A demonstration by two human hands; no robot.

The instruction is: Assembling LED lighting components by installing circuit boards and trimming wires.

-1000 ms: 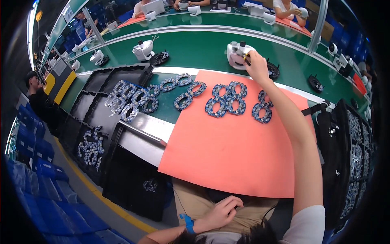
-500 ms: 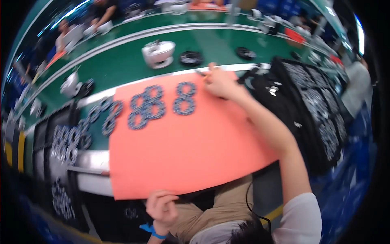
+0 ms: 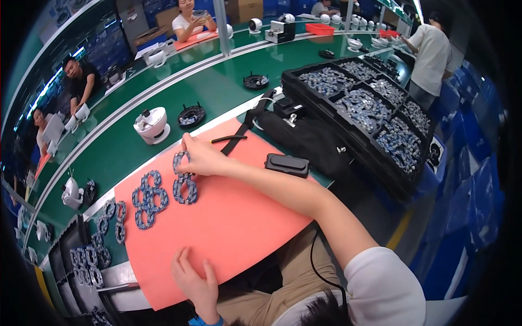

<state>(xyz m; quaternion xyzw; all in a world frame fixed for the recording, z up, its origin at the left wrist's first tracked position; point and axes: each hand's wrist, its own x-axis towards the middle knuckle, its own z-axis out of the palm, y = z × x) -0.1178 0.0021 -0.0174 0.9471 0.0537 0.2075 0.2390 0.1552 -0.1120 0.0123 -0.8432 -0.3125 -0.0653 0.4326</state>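
Note:
My right hand [image 3: 205, 156] reaches over the coral-coloured mat [image 3: 228, 217], its fingers bent onto the upper ring of a figure-eight circuit board [image 3: 188, 192]. The fingertips are partly hidden, but they seem to pinch the board's edge. Just beyond that hand lies a tool with black-and-yellow handles [image 3: 231, 139], its head out of sight. To the left on the mat, more figure-eight circuit boards [image 3: 149, 199] lie side by side, overlapping. My left hand [image 3: 197, 282] rests over the mat's near edge, fingers apart and holding nothing; a blue band circles its wrist.
Right of the mat are a black oblong case [image 3: 287, 164], a black bag [image 3: 304, 138] and a big compartment tray [image 3: 375, 127] of boards. More boards [image 3: 87, 263] sit at the left. A white housing [image 3: 151, 126] and black round base [image 3: 191, 115] stand on the green bench. Other people work beyond.
The view has swung toward the right. My right hand has come from the mat's far edge to the circuit board; my left hand has moved over the mat and spread its fingers.

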